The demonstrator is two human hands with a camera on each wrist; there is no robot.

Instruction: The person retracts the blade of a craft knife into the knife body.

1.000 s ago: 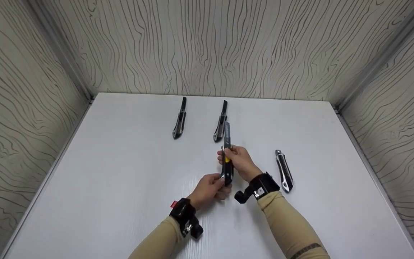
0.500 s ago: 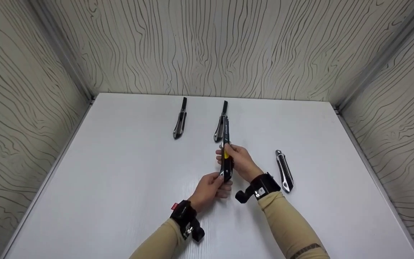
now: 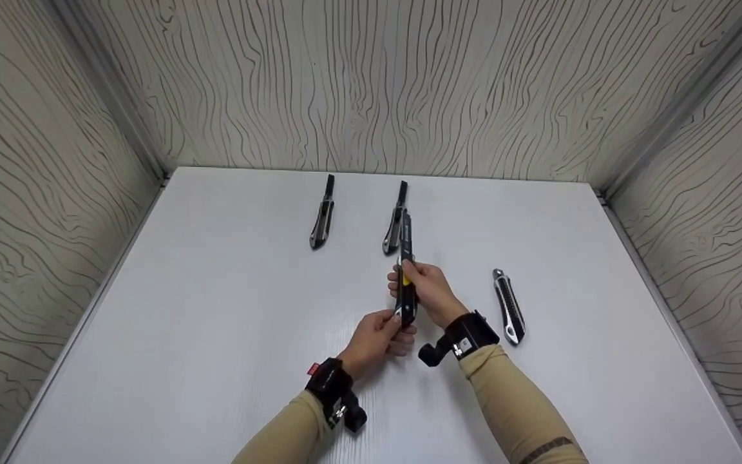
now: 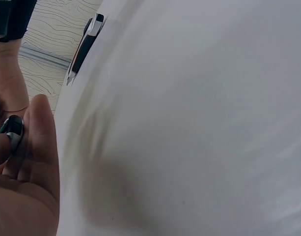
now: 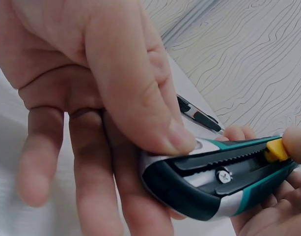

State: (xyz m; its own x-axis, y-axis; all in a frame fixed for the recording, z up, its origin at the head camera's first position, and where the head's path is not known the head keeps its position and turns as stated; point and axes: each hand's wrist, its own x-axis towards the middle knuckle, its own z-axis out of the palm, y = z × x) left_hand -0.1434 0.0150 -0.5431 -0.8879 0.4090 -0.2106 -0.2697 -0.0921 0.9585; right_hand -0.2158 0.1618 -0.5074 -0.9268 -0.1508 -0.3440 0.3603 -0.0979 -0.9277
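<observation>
A utility knife, dark with green and silver trim, is held over the table's middle, its long blade extended toward the back. My right hand grips its body, thumb on the yellow slider. My left hand pinches the tail end between thumb and fingers. In the right wrist view the left hand fills the near left, with the right thumb at the slider. The left wrist view shows only the knife's tail between left thumb and fingers.
On the white table lie two utility knives with dark extended tips, one left and one centre, partly behind the held blade. Another utility knife, no blade showing, lies to the right. Patterned panels enclose the back and sides.
The held knife has shifted slightly up and away with both hands, and its blade has turned from pale and shiny to dark. The knives on the table have not moved.
</observation>
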